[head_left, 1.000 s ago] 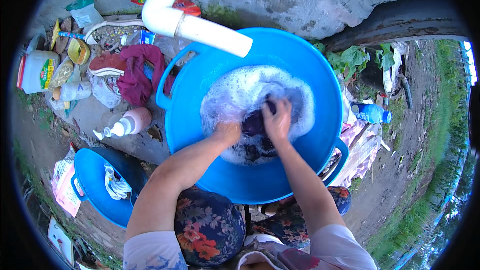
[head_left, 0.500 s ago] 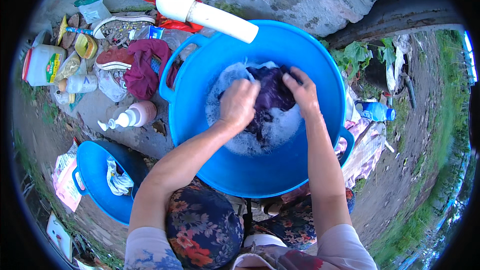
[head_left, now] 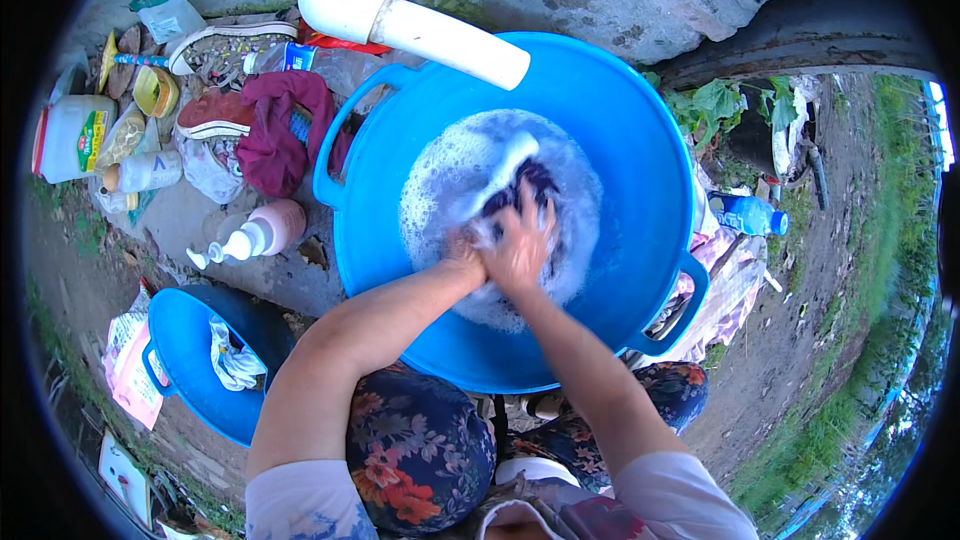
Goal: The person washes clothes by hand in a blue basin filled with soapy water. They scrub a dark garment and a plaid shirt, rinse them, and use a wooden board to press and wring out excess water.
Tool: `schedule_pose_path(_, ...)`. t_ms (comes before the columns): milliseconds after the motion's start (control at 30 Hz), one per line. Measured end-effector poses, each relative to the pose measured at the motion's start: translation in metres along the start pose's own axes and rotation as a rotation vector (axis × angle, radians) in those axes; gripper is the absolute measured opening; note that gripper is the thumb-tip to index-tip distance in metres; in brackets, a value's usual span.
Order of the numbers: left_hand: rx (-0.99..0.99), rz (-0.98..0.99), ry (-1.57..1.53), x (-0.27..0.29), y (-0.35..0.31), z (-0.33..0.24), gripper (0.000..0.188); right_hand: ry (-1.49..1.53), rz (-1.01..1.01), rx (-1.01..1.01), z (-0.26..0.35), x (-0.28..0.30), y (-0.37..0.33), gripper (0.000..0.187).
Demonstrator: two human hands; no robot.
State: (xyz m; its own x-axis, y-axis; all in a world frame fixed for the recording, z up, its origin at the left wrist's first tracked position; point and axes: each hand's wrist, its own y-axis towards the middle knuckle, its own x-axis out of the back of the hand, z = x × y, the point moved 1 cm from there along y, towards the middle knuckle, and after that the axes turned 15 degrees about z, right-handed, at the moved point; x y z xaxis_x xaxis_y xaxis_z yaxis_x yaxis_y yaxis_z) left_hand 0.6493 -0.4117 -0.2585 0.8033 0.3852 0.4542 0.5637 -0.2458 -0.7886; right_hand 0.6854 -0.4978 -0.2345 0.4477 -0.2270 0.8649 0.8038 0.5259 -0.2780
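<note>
A large blue plastic tub [head_left: 640, 240] stands between my knees, with foamy water [head_left: 440, 180] in its bottom. A dark purple cloth [head_left: 535, 180] lies mostly sunk in the suds, a ridge of white foam along its upper left side. My right hand [head_left: 522, 245] is over the lower part of the cloth, fingers spread, smeared a little by motion. Close against it on the left is my left hand [head_left: 468, 250], blurred and partly covered by foam and the right hand; its fingers cannot be made out.
A white pipe [head_left: 440, 38] juts over the tub's far rim. To the left are a pink pump bottle [head_left: 275, 228], a maroon cloth [head_left: 272, 140], shoes and several containers. A smaller blue tub [head_left: 195, 370] holds a pale cloth [head_left: 235, 358]. A blue-labelled bottle [head_left: 745, 215] lies right.
Both hands have come together and lower in the tub; the right moved left and toward me. The purple cloth, raised between them before, has sunk into the foam.
</note>
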Motion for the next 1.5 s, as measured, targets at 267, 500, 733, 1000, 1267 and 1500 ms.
schedule_pose_path(267, -0.122, -0.494, -0.47, 0.062, -0.011, 0.01, 0.056, 0.474, 0.05, -0.505, -0.073, 0.021, 0.085, 0.04)
schedule_pose_path(500, -0.529, -0.731, -1.202, 0.065, 0.006, 0.02, 0.101, 0.228, 0.724, -0.167, -0.065, 0.085, -0.002, 0.028)
schedule_pose_path(733, -0.085, -0.353, -0.211, 0.027, -0.021, -0.012, 0.116, 0.256, 0.094, -0.254, -0.045, 0.036, 0.081, 0.058)
schedule_pose_path(1000, 0.086, -0.424, -0.15, 0.004, 0.023, 0.03, 0.075, 0.251, -0.03, 0.093, 0.014, 0.009, 0.002, 0.029)
schedule_pose_path(1267, 0.133, -0.069, -0.373, 0.037, -0.005, 0.014, 0.081, 0.454, -0.034, -0.13, -0.024, 0.02, 0.108, 0.035)
schedule_pose_path(1500, 0.167, -0.092, -0.069, 0.02, 0.004, 0.019, 0.061, 0.016, 0.028, 0.075, 0.016, 0.004, 0.015, 0.021)
